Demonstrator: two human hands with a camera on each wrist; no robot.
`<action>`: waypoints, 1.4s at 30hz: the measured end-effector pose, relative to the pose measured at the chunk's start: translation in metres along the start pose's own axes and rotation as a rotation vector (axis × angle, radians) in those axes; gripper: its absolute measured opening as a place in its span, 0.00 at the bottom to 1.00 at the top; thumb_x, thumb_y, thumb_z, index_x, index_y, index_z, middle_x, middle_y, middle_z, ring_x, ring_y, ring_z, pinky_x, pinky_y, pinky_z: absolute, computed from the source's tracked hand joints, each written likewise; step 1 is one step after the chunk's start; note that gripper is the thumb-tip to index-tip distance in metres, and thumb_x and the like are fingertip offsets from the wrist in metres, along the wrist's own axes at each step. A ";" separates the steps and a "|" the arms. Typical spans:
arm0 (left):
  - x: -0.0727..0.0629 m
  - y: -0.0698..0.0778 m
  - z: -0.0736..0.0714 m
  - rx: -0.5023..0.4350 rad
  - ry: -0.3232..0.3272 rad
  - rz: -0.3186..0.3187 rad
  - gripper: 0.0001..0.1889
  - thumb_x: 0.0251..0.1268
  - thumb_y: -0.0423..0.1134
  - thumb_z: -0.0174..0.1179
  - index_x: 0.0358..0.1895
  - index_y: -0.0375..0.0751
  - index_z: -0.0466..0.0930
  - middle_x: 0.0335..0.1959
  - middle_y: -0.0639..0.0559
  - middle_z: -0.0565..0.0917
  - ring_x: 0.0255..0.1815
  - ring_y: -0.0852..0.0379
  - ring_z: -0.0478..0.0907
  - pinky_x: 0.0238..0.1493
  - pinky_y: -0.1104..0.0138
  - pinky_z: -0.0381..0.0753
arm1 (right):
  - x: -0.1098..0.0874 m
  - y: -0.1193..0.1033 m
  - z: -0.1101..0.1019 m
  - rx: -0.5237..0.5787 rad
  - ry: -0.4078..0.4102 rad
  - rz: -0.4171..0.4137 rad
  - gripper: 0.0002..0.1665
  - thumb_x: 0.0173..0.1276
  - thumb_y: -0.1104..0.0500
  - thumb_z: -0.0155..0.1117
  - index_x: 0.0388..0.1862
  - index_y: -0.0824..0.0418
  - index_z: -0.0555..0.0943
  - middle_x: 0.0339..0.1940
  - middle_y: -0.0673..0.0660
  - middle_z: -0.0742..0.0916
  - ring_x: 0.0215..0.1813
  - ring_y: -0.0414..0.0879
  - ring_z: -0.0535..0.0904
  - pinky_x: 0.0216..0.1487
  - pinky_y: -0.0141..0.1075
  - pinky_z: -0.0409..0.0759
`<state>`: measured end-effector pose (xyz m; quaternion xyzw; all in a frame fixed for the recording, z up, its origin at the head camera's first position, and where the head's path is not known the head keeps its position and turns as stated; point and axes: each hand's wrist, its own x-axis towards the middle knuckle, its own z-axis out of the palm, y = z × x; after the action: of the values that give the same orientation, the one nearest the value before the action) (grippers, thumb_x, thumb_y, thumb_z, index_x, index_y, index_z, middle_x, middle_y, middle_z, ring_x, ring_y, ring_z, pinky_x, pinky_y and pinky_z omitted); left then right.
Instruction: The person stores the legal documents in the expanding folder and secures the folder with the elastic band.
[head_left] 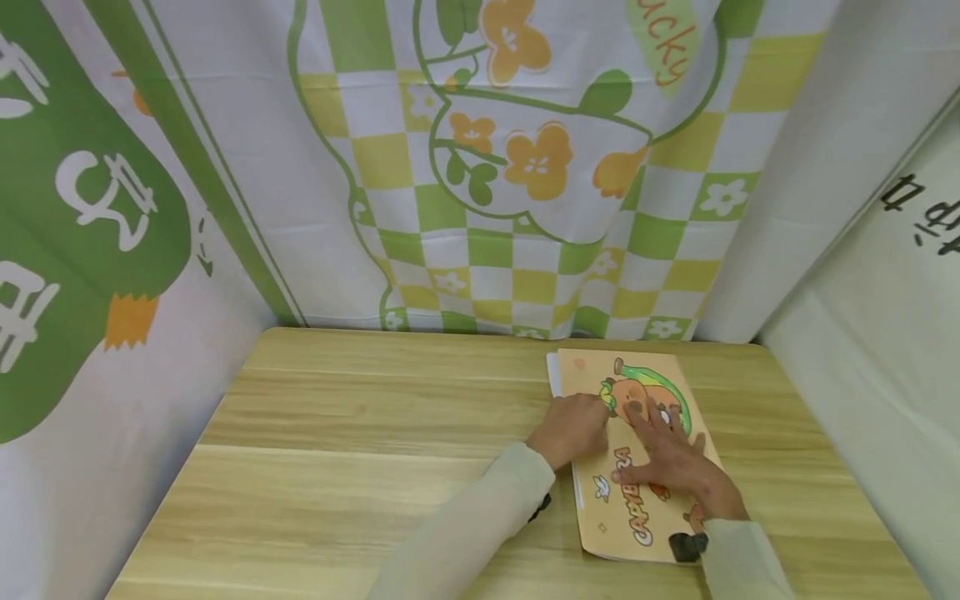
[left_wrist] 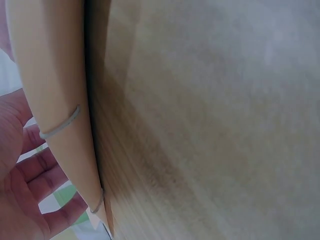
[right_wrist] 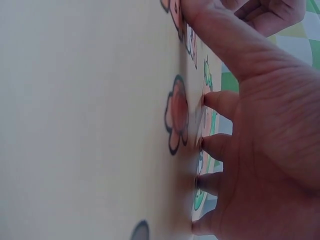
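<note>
A tan book point(head_left: 615, 517) with a capybara cartoon and "CAPYBARA" lettering lies lengthwise on the right part of the table. My left hand point(head_left: 576, 429) has its fingers curled at the book's left edge. In the left wrist view, the fingers of that hand point(left_wrist: 30, 185) reach the tan edge of the book point(left_wrist: 55, 75), which carries two grey loops. My right hand point(head_left: 671, 462) rests on the cover with fingers spread. Its fingertips point(right_wrist: 212, 145) press the printed cover point(right_wrist: 100, 120) in the right wrist view.
The wooden table point(head_left: 337, 433) extends left of the book. A patterned curtain point(head_left: 480, 167) hangs along the table's back edge, with cloth walls point(head_left: 885, 333) on both sides. White sheet edges point(head_left: 553, 375) peek out at the book's left side. A black device point(head_left: 687, 547) sits at the right wrist.
</note>
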<state>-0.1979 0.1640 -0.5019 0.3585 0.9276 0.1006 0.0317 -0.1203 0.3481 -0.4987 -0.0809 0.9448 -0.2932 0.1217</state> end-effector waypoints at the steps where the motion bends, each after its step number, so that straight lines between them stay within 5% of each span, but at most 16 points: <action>1: -0.001 0.000 0.000 -0.001 0.004 0.005 0.15 0.61 0.41 0.71 0.19 0.51 0.77 0.23 0.61 0.76 0.22 0.64 0.71 0.25 0.66 0.76 | 0.000 0.000 0.000 0.000 -0.001 0.003 0.71 0.57 0.38 0.80 0.85 0.64 0.48 0.81 0.78 0.42 0.75 0.81 0.24 0.55 0.84 0.23; 12: 0.002 -0.001 0.008 -0.036 -0.003 -0.011 0.14 0.58 0.45 0.74 0.21 0.52 0.78 0.26 0.62 0.78 0.26 0.64 0.73 0.37 0.59 0.79 | 0.002 0.001 0.004 -0.014 0.012 -0.005 0.71 0.57 0.36 0.79 0.85 0.63 0.49 0.81 0.77 0.42 0.76 0.81 0.25 0.56 0.84 0.23; 33: 0.001 -0.002 0.007 -0.044 -0.031 -0.001 0.16 0.57 0.45 0.72 0.18 0.50 0.76 0.22 0.61 0.74 0.24 0.63 0.71 0.33 0.66 0.75 | 0.001 0.003 0.005 -0.011 0.040 -0.018 0.71 0.55 0.35 0.79 0.85 0.59 0.49 0.81 0.77 0.42 0.76 0.81 0.26 0.56 0.83 0.23; 42: 0.002 0.000 0.009 -0.083 -0.076 -0.051 0.13 0.59 0.48 0.72 0.26 0.49 0.78 0.26 0.59 0.76 0.28 0.60 0.73 0.34 0.66 0.76 | 0.000 0.007 0.005 -0.014 0.053 -0.028 0.71 0.55 0.36 0.80 0.85 0.60 0.49 0.81 0.78 0.43 0.76 0.82 0.27 0.55 0.84 0.22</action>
<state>-0.1982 0.1674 -0.5107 0.3365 0.9296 0.1243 0.0841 -0.1191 0.3508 -0.5069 -0.0872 0.9485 -0.2904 0.0921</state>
